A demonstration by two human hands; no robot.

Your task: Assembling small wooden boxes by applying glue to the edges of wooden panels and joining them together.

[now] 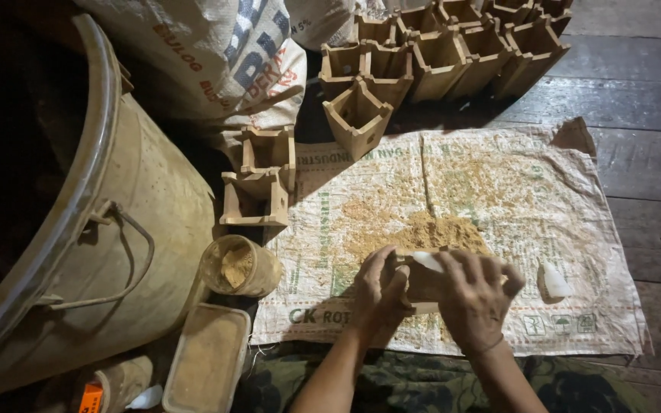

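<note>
Centrally, dusty tan wooden mold (422,284) clasped by left hand (380,289) and right hand (474,300).

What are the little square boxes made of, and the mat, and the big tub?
The little square boxes look like bare, unpainted wood: flat pale-brown boards joined at the corners. The mat seems to be woven plastic sacking, with a fine weave and frayed edges. The big tub looks like dull, dusty metal with a wire handle, though it could be plastic.

Bare floorboards (636,84) rightward — drum (109,229) leftward
</note>
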